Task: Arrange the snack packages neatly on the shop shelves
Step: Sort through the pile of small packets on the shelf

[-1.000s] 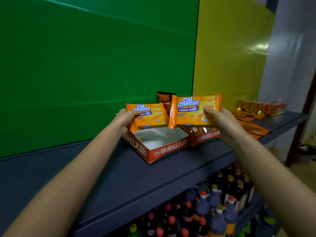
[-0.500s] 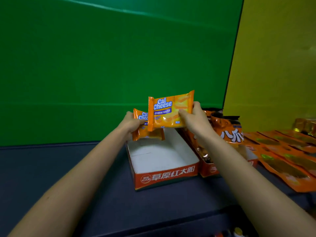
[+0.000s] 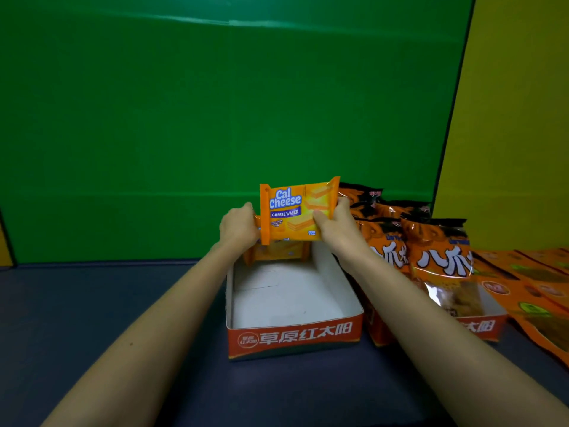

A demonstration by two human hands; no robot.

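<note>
Orange cardboard forms the front wall of the display tray (image 3: 294, 337), which sits on the dark shelf (image 3: 92, 303) and serves as the landmark for everything else. Left of the tray, the shelf is bare. Above the tray's far left corner, the left hand (image 3: 238, 226) curls round the edge of a second wafer pack (image 3: 278, 251), which stands upright against the tray's back wall, probably steadied there so it will not topple while the next one goes in. Only its lower strip shows; the rest is covered, so I cannot tell how firmly the left fingers (image 3: 246, 208) clasp it.

Directly above the tray's back end, the front wafer pack (image 3: 297, 211) is held upright with its label facing forward, seemingly so it can drop in as the start of a neat front-facing row. The right hand (image 3: 334, 223) pinches its right edge, thumb on the face and the remaining fingers behind, out of view.

Right of the tray, touching its side, a neighbouring tray (image 3: 480, 326) holds standing orange snack bags (image 3: 440, 251); the right forearm crosses some of them. Further right of the tray, flat orange pouches (image 3: 542, 291) lie overlapping on the shelf, cut off by the frame edge, their print too blurred to read.
</note>
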